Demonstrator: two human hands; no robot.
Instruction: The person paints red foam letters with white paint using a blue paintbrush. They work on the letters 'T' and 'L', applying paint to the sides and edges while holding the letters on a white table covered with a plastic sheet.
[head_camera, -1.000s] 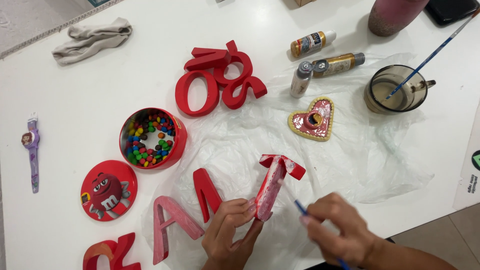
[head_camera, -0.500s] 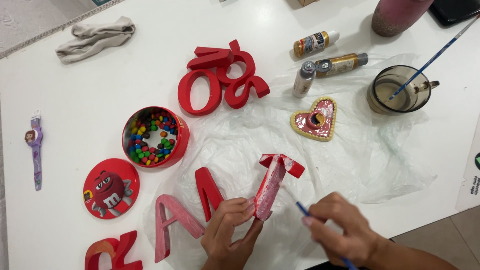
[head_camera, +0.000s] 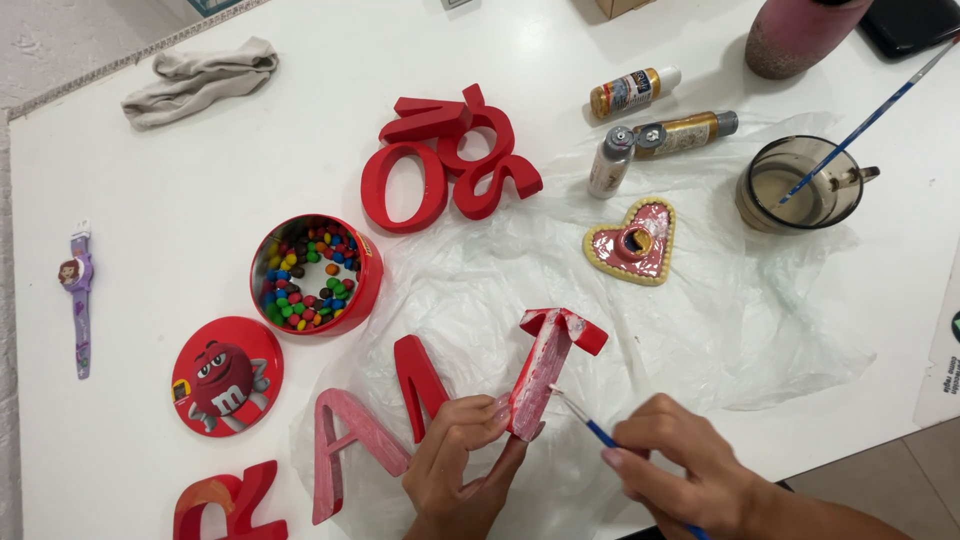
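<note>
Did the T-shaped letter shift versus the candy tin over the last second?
No. The T-shaped letter sits in the left hand at the same spot, right of and below the candy tin; only the camera drifted slightly.

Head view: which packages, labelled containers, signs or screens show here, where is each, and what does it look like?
Candy tin: left of centre, round, red, open, full of coloured sweets.
Tin lid: lower left, round, red, cartoon figure.
Paint bottle: top centre, lying down, gold, white cap, dark label.
Second bottle: below it, lying down, gold, grey cap.
Small tube: beside them, grey-white.
Dark device: top right corner, black, screen not visible.
</note>
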